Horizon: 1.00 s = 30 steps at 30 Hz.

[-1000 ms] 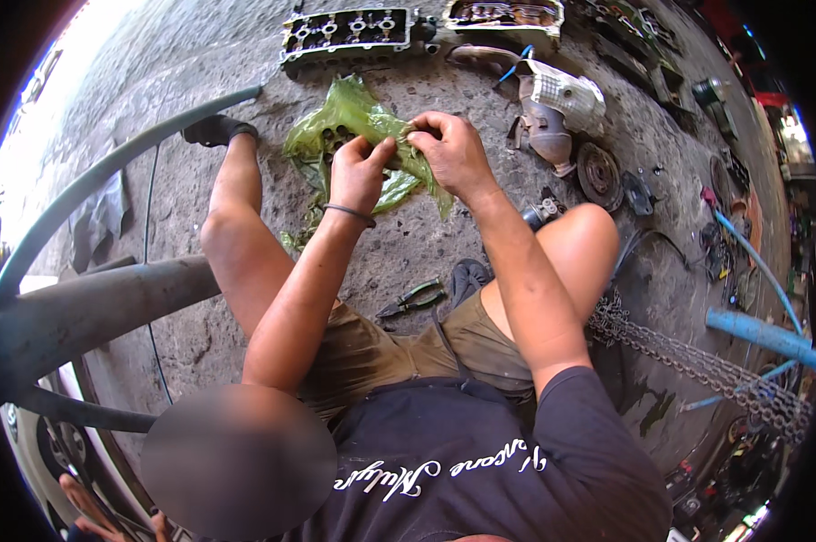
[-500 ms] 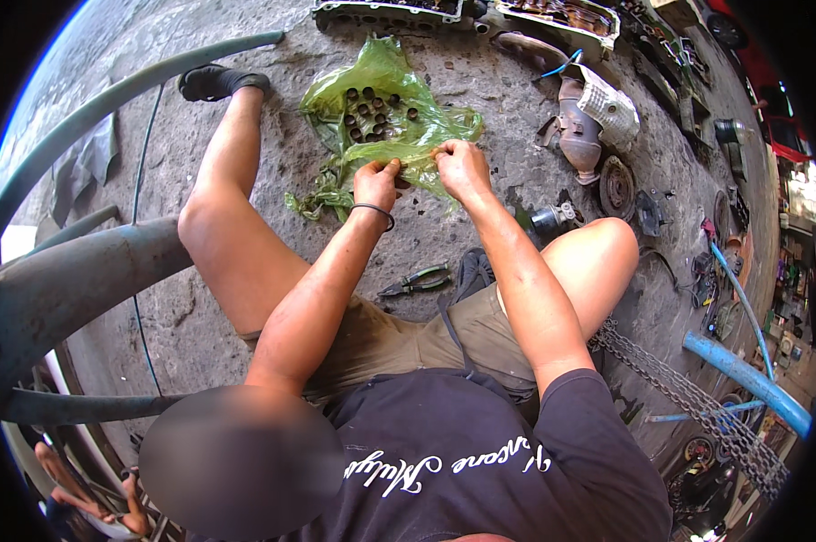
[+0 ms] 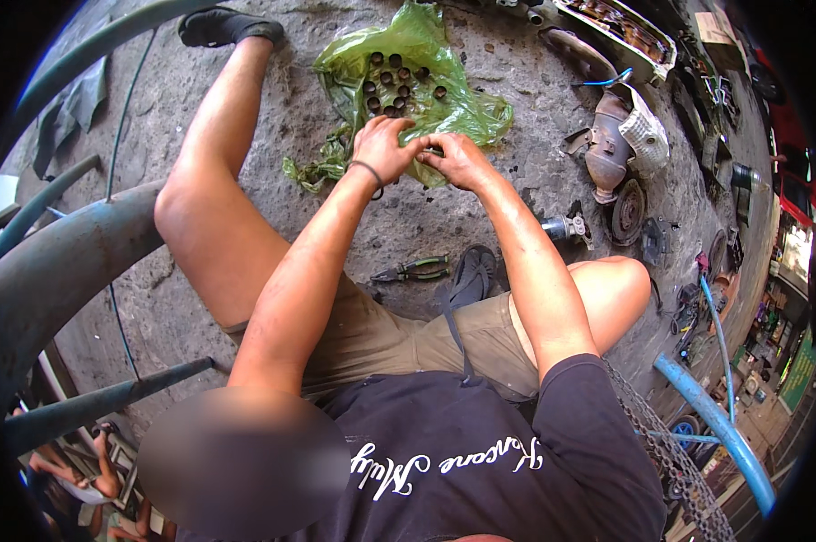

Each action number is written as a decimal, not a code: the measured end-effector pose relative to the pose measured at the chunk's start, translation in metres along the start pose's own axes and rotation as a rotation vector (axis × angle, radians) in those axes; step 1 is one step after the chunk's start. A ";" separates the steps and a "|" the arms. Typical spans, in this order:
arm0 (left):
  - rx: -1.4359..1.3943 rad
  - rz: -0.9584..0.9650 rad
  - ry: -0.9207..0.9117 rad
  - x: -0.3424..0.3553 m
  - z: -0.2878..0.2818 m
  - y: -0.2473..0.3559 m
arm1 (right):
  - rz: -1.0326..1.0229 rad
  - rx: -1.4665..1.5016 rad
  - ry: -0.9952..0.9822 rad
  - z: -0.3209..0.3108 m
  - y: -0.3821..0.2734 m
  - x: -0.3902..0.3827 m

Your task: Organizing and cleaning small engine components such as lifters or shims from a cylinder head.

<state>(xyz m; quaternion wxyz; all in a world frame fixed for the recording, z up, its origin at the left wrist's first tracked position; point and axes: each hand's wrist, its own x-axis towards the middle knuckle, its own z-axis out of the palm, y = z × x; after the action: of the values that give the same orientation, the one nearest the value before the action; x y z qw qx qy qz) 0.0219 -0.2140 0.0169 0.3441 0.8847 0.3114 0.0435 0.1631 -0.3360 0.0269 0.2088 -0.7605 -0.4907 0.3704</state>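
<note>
A crumpled green plastic bag lies spread on the concrete beyond my hands. On it stand several small dark metal cups, round and open-topped, grouped toward its left half. My left hand is at the bag's near edge, its fingers apart and its thumb reaching toward the other hand. Close beside it, my right hand is closed in a pinch over the bag's near corner. Something small and dark shows between its fingers, too hidden to name. The two hands meet at the thumb tips.
Pliers lie between my legs, beside a dark sandal. To the right are a rusty catalytic converter, a round metal disc and an engine part. Curved blue-grey pipes stand at left; chains hang at lower right.
Both hands were pinching the bag's near edge. The left fingers have since spread, and the hands have come together. The view has shifted, so the floor things appear farther right or lower.
</note>
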 end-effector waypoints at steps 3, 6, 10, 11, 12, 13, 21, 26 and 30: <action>0.024 -0.009 0.015 0.018 -0.006 0.004 | 0.031 -0.128 0.025 0.001 0.005 0.010; 0.179 -0.170 0.090 0.044 -0.006 -0.003 | 0.005 -0.273 0.057 0.000 0.012 0.022; 0.169 -0.105 0.114 0.056 0.011 -0.016 | -0.014 -0.285 0.095 0.010 0.034 0.037; 0.191 -0.089 -0.148 0.054 0.020 -0.020 | 0.009 -0.280 0.061 0.016 0.041 0.038; 0.206 -0.077 -0.262 0.049 0.032 -0.026 | 0.009 -0.276 0.052 0.024 0.047 0.037; 0.146 -0.107 -0.346 0.049 0.042 -0.038 | 0.018 -0.229 0.080 0.029 0.048 0.038; 0.077 -0.265 -0.231 0.050 0.068 -0.084 | 0.200 -0.349 -0.038 0.017 0.076 0.047; 0.097 -0.310 -0.250 0.051 0.065 -0.089 | 0.389 -0.136 0.157 -0.002 0.063 0.080; 0.068 -0.282 -0.208 0.055 0.071 -0.078 | 0.248 -0.316 0.402 0.005 0.090 0.103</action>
<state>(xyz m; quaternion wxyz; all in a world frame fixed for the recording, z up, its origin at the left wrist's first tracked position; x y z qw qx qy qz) 0.0467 -0.1790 -0.0941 0.3468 0.8431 0.3966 -0.1076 0.2378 -0.2817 -0.0741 0.1339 -0.8961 -0.3944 0.1536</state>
